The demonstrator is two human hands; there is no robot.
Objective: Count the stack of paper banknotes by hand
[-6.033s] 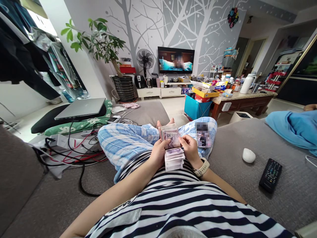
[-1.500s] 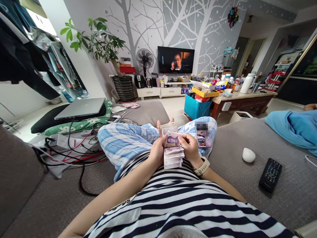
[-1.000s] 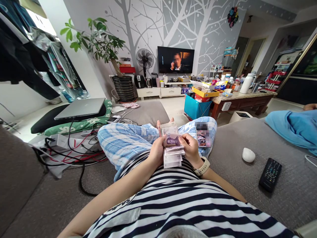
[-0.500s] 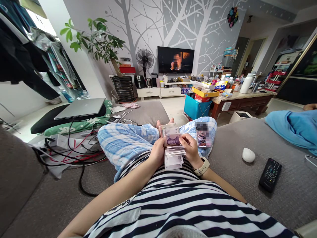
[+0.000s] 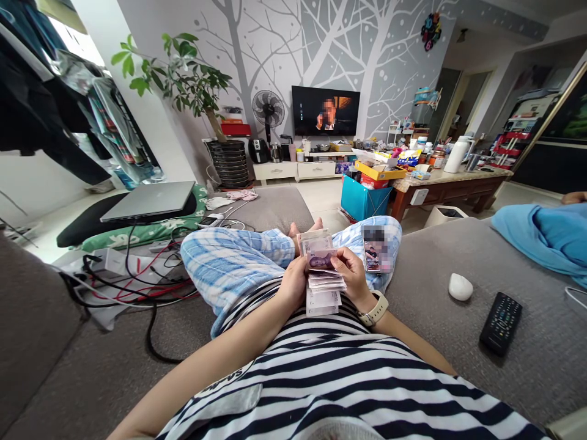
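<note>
I sit on a grey sofa with a stack of banknotes (image 5: pixel 321 278) held over my lap. My left hand (image 5: pixel 293 282) grips the stack from its left side. My right hand (image 5: pixel 353 275) pinches the top purple note (image 5: pixel 320 261), which is bent down toward me over the folded-down notes below. The upper part of the stack stands upright behind it. A phone (image 5: pixel 375 249) rests on my right knee, just right of my right hand.
A white mouse (image 5: pixel 460 287) and a black remote (image 5: pixel 501 323) lie on the sofa to my right. A closed laptop (image 5: pixel 149 200) and tangled cables (image 5: pixel 132 281) are on my left. A cluttered coffee table (image 5: pixel 452 182) and a TV (image 5: pixel 325 110) stand ahead.
Over the last seconds my right hand has kept peeling notes off the upright stack and folding them down; the bent-over pile has shifted slightly right. The TV picture changed.
</note>
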